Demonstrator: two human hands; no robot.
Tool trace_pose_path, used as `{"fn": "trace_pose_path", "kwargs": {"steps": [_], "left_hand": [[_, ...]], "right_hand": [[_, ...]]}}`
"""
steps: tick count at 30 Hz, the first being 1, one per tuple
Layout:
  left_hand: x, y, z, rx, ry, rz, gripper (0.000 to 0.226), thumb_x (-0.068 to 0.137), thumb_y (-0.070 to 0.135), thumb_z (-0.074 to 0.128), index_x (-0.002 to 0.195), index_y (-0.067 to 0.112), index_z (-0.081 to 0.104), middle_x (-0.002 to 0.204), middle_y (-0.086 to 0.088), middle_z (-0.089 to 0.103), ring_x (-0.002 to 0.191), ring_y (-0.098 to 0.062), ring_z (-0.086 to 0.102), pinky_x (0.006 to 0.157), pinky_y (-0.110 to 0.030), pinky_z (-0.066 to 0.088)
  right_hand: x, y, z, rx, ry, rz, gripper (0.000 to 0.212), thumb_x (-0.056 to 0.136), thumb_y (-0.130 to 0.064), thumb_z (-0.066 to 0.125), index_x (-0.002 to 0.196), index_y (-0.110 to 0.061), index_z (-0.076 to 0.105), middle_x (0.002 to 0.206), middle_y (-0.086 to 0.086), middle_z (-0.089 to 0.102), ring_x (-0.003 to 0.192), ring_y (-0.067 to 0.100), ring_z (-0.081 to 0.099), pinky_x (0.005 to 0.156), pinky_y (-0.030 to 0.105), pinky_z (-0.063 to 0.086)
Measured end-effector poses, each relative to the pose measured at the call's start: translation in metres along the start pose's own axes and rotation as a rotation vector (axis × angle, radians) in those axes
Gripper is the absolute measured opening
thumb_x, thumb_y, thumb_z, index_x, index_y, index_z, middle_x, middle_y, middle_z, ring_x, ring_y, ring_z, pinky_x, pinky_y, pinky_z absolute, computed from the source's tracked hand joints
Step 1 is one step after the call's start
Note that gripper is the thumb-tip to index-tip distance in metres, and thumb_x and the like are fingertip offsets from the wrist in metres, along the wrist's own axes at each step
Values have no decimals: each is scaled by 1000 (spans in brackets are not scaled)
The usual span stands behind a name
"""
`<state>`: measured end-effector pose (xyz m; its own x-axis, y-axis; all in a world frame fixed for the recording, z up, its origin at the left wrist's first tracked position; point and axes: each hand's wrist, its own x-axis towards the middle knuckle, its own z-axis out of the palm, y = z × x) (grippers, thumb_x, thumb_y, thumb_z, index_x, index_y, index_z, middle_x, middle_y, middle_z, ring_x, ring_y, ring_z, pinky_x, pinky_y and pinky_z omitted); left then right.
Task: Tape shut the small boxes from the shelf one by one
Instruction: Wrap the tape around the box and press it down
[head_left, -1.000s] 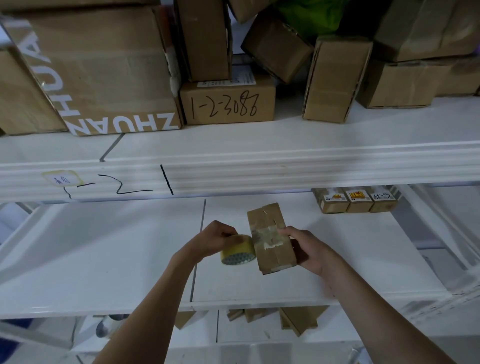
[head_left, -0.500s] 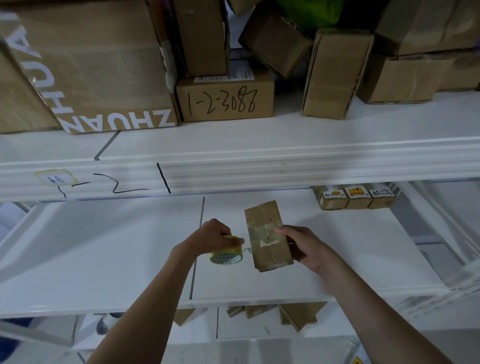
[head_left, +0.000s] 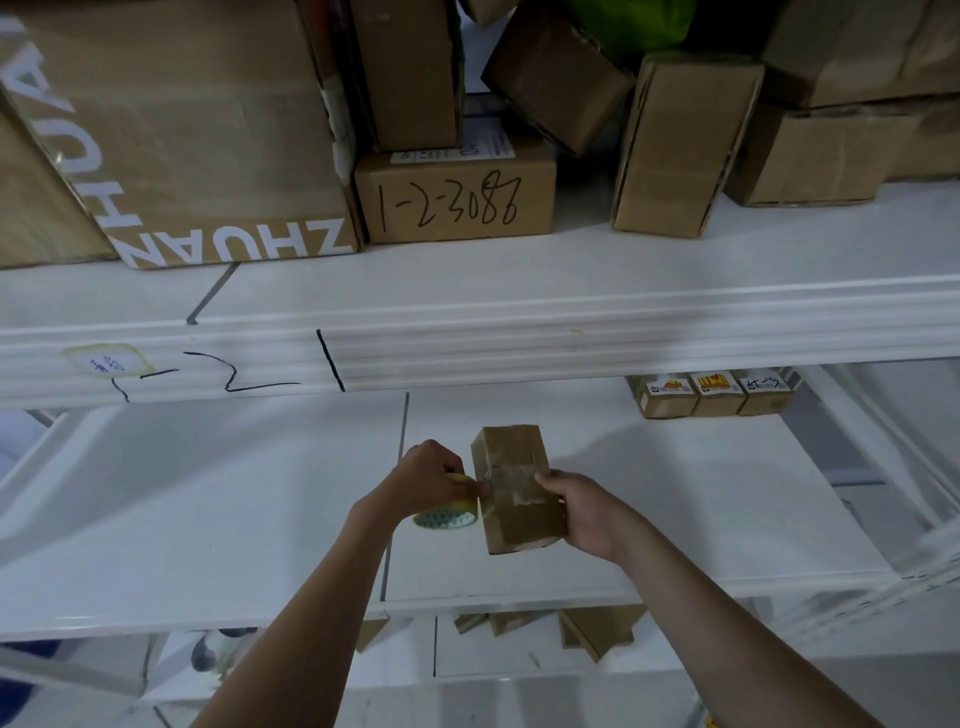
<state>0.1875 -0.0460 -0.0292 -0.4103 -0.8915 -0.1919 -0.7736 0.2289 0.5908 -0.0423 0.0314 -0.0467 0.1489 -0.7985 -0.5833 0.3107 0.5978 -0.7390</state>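
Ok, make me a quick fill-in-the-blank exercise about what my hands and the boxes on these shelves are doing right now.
1. The left hand grips a roll of ____ packing tape.
2. The right hand holds a small brown ____ box.
3. The cardboard box with handwritten numbers sits on the ____ white shelf.
4. ____ small labelled boxes stand in a row at the back of the lower shelf.

Missing words: yellow; cardboard; upper; Three
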Motion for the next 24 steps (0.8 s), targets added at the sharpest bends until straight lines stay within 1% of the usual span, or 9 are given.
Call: {"fn": "trace_pose_path", "kwargs": {"steps": [2, 4, 7, 11, 14, 17, 19, 21, 24], "left_hand": [[3, 3, 3, 50, 14, 3, 36, 78, 50, 79, 77, 14, 77, 71, 0, 69, 69, -13, 65, 68, -28, 56], [7, 7, 7, 119, 19, -1, 29, 80, 43, 77, 82, 15, 78, 77, 0, 69, 77, -17, 65, 73, -32, 58], [10, 13, 11, 150, -2, -5, 27, 81, 43, 75, 80, 15, 78, 72, 1, 66, 71, -15, 63, 61, -24, 50], [12, 20, 14, 161, -72, 22, 31, 91, 38, 65, 75, 12, 72, 66, 1, 59, 63, -14, 55, 57, -19, 40], [8, 18, 10, 22, -139, -3, 48, 99, 40, 56, 64, 6, 59, 62, -4, 52, 58, -15, 48, 59, -23, 38], [1, 10, -2, -103, -228, 15, 39, 95, 40, 63, 63, 18, 66, 64, 1, 58, 60, -10, 52, 59, -23, 40], [-2, 4, -8, -166, -252, -3, 33, 91, 41, 70, 63, 24, 69, 66, 3, 61, 62, -7, 54, 60, -20, 40], [-1, 0, -8, -204, -240, -7, 35, 87, 43, 75, 58, 25, 68, 61, 4, 58, 61, -6, 52, 58, -18, 38], [3, -7, -6, -197, -196, -11, 43, 83, 42, 79, 55, 14, 63, 56, 1, 48, 58, -11, 44, 58, -25, 34]], "right_hand": [[1, -1, 4, -139, 44, -6, 43, 100, -40, 57, 132, -12, 57, 125, 9, 68, 118, 28, 62, 103, 48, 50], [0, -2, 8, -290, 89, -11, 56, 86, -53, 71, 128, -21, 52, 126, 4, 64, 115, 24, 62, 97, 45, 53], [3, 1, 15, -468, 139, -47, 65, 68, -60, 82, 117, -26, 56, 115, -1, 67, 107, 20, 63, 95, 44, 55], [10, 6, 16, -493, 179, -67, 83, 61, -61, 88, 126, -19, 58, 117, 3, 70, 108, 21, 66, 93, 43, 55], [10, 5, 11, -484, 208, -40, 66, 65, -54, 88, 117, -21, 63, 108, 1, 72, 100, 19, 67, 75, 33, 55], [7, 3, 4, -445, 236, -10, 44, 71, -48, 85, 99, -26, 59, 99, -1, 71, 91, 16, 68, 60, 27, 53], [6, 0, 2, -435, 237, -7, 47, 68, -46, 88, 96, -28, 55, 99, -1, 70, 90, 16, 68, 58, 27, 53], [6, -2, 3, -441, 235, -6, 52, 64, -44, 90, 97, -28, 54, 101, 0, 69, 91, 17, 67, 59, 27, 54], [4, -7, 2, -431, 226, 4, 54, 61, -45, 91, 97, -28, 55, 100, 0, 70, 91, 16, 67, 58, 27, 54]]}}
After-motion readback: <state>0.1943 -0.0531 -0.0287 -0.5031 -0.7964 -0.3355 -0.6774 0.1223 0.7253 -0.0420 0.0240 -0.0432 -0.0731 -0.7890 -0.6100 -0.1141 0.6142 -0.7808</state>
